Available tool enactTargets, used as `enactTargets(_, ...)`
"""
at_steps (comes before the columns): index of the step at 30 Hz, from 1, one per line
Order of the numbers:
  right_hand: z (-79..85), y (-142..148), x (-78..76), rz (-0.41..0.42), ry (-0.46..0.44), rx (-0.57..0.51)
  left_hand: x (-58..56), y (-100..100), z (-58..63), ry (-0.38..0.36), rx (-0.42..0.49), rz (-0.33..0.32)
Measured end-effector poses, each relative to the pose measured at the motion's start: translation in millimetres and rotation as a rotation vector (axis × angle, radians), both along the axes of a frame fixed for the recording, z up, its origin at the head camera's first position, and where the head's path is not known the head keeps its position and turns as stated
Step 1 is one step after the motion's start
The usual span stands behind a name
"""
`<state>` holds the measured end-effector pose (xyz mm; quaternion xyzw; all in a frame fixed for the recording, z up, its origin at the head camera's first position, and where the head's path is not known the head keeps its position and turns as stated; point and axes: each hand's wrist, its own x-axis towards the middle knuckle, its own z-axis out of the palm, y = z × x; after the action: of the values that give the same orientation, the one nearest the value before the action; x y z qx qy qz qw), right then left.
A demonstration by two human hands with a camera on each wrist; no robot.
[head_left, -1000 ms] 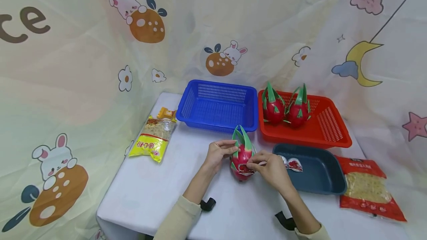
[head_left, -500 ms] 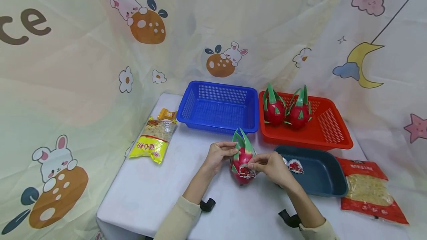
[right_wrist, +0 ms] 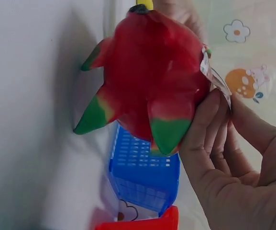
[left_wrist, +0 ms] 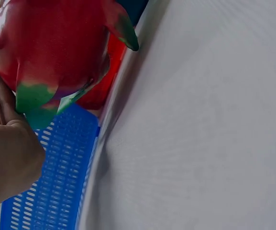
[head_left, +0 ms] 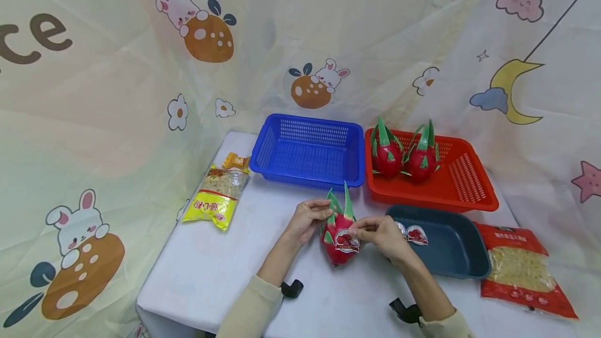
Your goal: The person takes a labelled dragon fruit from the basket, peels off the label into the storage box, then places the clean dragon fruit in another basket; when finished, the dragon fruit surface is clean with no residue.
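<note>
In the head view a red dragon fruit (head_left: pixel 331 252) with green leaf tips is held upright over the front middle of the table. My left hand (head_left: pixel 305 221) grips its upper left side near the leaves. With thumb and fingers, my right hand (head_left: pixel 382 236) pinches the edge of a round red-and-white sticker (head_left: pixel 346 241) against the fruit's front. The right wrist view shows part of the sticker (right_wrist: pixel 216 79) standing off the skin, between the right thumb and fingers. The left wrist view shows the fruit's red side (left_wrist: pixel 56 43); the left fingers there are partly hidden.
A blue basket (head_left: pixel 307 176) stands behind the hands. Two dragon fruits (head_left: pixel 421 163) sit in the red basket (head_left: pixel 422 197). A dark teal tray (head_left: pixel 457 254) holds stickers (head_left: pixel 417 234). Food bags lie left (head_left: pixel 213 200) and right (head_left: pixel 521 270).
The dragon fruit has tilted, its lower end coming slightly nearer to me and its leaves spreading apart. The sticker now faces the head camera more fully. Both hands keep their hold.
</note>
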<state>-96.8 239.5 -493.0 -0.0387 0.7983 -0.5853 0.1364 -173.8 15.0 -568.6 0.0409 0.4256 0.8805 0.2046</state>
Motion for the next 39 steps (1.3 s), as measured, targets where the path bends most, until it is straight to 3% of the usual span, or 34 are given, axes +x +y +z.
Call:
enactTargets(12,-9.6,5,1.9,0.016,-0.001,-0.094,1.1,1,-2.0,0.022,0.050,-0.041)
enactTargets(25,-13.5,7,3.3,0.004,-0.052,-0.168,2.6,1,-0.9,-0.011,0.087,-0.023)
enactTargets(31,-15.4,6,3.9,-0.040,-0.085,-0.211,0.5,1,1.1,-0.011,0.092,-0.020)
enactTargets(39,-20.1,4,7.7,-0.050,-0.125,-0.327,0.3,-5,-0.7,0.003,0.078,-0.017)
